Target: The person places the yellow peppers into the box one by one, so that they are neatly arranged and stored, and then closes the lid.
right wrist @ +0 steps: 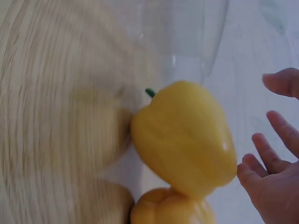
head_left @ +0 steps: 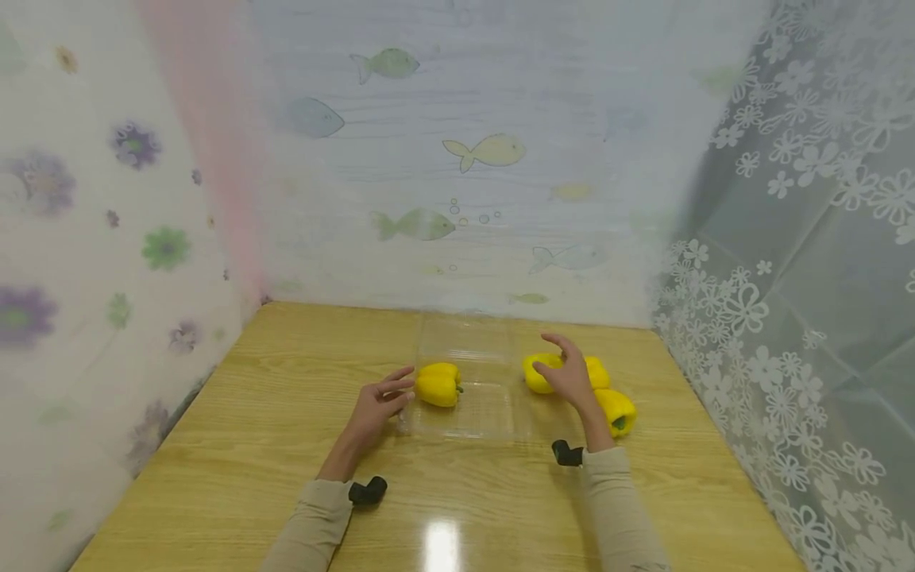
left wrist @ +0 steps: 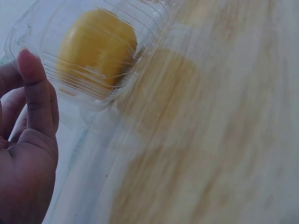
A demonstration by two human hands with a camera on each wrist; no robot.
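Observation:
A clear plastic clamshell container (head_left: 493,433) lies unfolded on the table, its lid (head_left: 472,338) laid back toward the wall. One yellow bell pepper (head_left: 438,385) sits in the left part of its base, green stem pointing right. My left hand (head_left: 373,409) holds the container's left rim; in the left wrist view the thumb (left wrist: 32,70) lies against the rim's corner. My right hand (head_left: 568,380) reaches over a yellow bell pepper (right wrist: 184,135) right of the container, thumb and fingers spread apart. In the right wrist view the fingers are curved loosely and grip nothing.
Two more yellow bell peppers, a rear one (head_left: 596,372) and a front one (head_left: 616,411), lie close beside the right hand and forearm. The wooden table (head_left: 286,413) meets a fish-patterned wall (head_left: 457,199) behind, with patterned panels at left and right.

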